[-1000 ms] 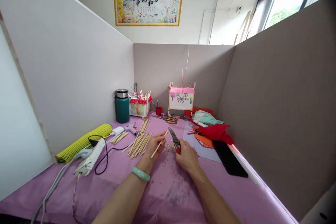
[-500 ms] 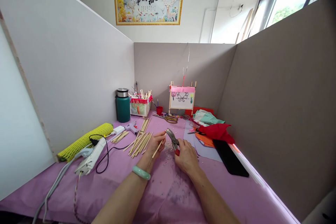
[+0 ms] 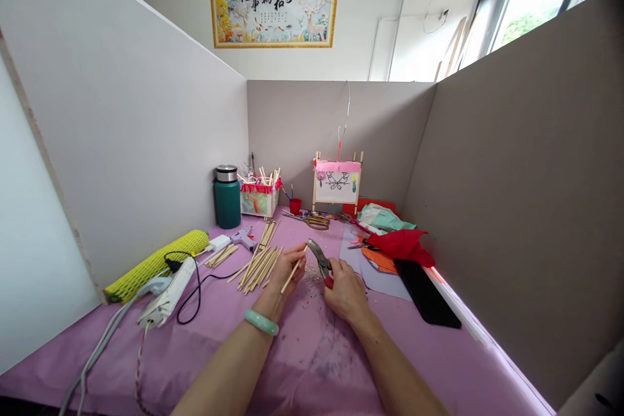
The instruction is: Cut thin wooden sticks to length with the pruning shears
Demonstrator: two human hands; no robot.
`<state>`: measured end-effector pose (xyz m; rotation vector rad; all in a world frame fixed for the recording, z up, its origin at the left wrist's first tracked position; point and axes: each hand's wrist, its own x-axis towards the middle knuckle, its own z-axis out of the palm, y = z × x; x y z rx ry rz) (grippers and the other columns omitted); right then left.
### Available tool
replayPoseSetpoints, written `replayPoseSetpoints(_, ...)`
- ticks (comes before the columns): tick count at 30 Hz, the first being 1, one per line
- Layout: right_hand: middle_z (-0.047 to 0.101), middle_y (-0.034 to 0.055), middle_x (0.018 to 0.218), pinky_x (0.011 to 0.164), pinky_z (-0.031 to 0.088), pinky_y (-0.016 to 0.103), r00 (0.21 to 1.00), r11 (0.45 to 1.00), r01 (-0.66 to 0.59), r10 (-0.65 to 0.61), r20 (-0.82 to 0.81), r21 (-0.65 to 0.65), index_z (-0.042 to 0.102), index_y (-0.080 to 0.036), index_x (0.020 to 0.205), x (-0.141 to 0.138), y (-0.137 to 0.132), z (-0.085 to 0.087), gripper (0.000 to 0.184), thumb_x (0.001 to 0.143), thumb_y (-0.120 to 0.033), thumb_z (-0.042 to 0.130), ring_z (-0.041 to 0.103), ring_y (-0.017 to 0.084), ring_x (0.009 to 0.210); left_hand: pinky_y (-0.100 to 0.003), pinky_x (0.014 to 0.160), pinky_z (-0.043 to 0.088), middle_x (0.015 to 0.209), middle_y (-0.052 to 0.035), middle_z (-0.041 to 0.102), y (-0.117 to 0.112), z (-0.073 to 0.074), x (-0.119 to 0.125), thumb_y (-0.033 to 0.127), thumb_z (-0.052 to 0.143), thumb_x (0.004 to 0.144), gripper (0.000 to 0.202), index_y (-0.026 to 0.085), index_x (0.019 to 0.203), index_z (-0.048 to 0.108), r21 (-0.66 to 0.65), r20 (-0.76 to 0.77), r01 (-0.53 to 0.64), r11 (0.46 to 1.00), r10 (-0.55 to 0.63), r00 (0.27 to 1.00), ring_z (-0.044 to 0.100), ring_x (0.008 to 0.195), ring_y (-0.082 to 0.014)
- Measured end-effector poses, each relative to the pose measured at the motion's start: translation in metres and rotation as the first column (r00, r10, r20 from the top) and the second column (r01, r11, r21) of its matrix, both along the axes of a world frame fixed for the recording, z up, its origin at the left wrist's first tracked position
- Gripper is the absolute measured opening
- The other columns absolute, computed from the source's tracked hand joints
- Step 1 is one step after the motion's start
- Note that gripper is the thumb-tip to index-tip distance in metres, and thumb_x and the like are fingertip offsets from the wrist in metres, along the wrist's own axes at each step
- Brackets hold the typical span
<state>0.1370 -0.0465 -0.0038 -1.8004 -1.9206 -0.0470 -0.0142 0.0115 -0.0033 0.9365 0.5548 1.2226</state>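
Together, both hands: left hand point(image 3: 287, 271) pinches stick point(image 3: 294, 269), right hand point(image 3: 345, 290) grips cutters point(image 3: 319, 257).

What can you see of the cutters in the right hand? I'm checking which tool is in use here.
The cutters are small hand pliers or snips with dark metal blades and red grips that mostly vanish inside the right hand. They point up and away to the left, blades parted, just above the purple table cover. The blade tips sit at the upper end of a thin wooden stick pinched in the left hand.

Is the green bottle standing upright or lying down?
Upright. The green bottle stands on its base by the left wall, with its silver cap on top.
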Motion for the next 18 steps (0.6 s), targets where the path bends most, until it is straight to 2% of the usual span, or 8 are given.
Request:
replayPoseSetpoints(3, 0.062, 0.0088, 0.106, 0.077, 0.034, 0.029, 1.0, 1.0, -0.004, 0.004, 0.002, 0.029, 0.055, -0.019, 0.118, -0.0001, 0.0004, -0.0013, 0.04, 0.077, -0.019, 0.053, 0.057, 0.024, 0.099, -0.021, 0.037, 0.007, 0.043, 0.0122, 0.04, 0.0009, -0.0006, -0.0008, 0.024, 0.068, 0.062, 0.041, 0.012, 0.099, 0.058, 0.002, 0.01, 0.02, 1.0, -0.02, 1.0, 0.019, 0.032, -0.0026)
replayPoseSetpoints(8, 0.063, 0.0075, 0.103, 0.074, 0.034, 0.028, 1.0, 1.0, -0.003, 0.003, 0.007, 0.012, 0.057, -0.02, 0.109, -0.0003, -0.0003, -0.0008, 0.031, 0.078, -0.017, 0.052, 0.059, 0.022, 0.095, -0.02, 0.037, 0.01, 0.045, 0.0115, 0.04, -0.0027, 0.0026, -0.003, 0.024, 0.069, 0.063, 0.035, 0.012, 0.095, 0.059, 0.014, 0.018, 0.058, 0.998, -0.058, 0.998, 0.02, 0.033, -0.0022)
replayPoseSetpoints(18, 0.067, 0.0054, 0.093, 0.065, 0.03, 0.029, 1.0, 1.0, 0.02, -0.02, 0.008, -0.022, 0.06, -0.02, 0.097, -0.0003, -0.0007, 0.0008, 0.02, 0.08, -0.015, 0.05, 0.062, 0.019, 0.08, -0.022, 0.039, 0.008, 0.044, 0.0112, 0.041, -0.0047, 0.0045, -0.0011, 0.022, 0.068, 0.06, 0.051, 0.009, 0.108, 0.063, 0.021, -0.024, 0.005, 1.0, -0.004, 1.0, 0.019, 0.033, -0.0023)
